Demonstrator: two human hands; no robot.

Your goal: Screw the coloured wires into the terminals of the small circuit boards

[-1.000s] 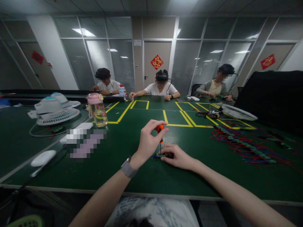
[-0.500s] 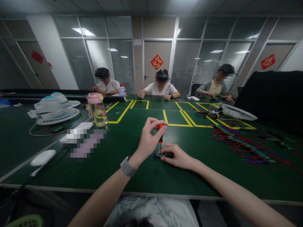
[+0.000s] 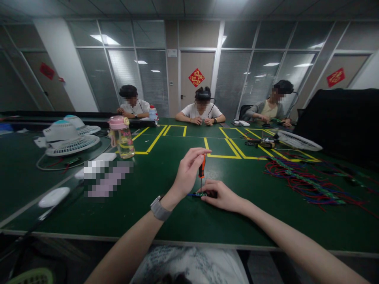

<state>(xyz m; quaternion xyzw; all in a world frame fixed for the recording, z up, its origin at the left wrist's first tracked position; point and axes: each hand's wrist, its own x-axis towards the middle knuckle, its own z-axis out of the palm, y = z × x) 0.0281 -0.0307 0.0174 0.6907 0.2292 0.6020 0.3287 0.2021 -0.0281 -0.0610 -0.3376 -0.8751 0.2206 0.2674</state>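
An orange and black screwdriver (image 3: 201,169) stands upright, its tip down on a small green circuit board (image 3: 199,195) lying on the table. My left hand (image 3: 189,169) is closed round the top of the screwdriver's handle from the left, one finger stretched over its end. Low beside the board, my right hand (image 3: 219,195) pinches its right end between thumb and fingers. A short blue wire shows at the board's left end. The contact of the screwdriver tip with the board is too small to make out.
On the green table (image 3: 142,221), a pink-lidded bottle (image 3: 122,138) and white fan parts (image 3: 69,138) stand left. Wired circuit boards (image 3: 308,181) lie right, below a fan grille (image 3: 299,141). Yellow tape marks the far half, where three people sit.
My left hand's fingers have straightened and shifted round the screwdriver handle, showing more of it. My right hand stays put. The middle person opposite has brought both hands together.
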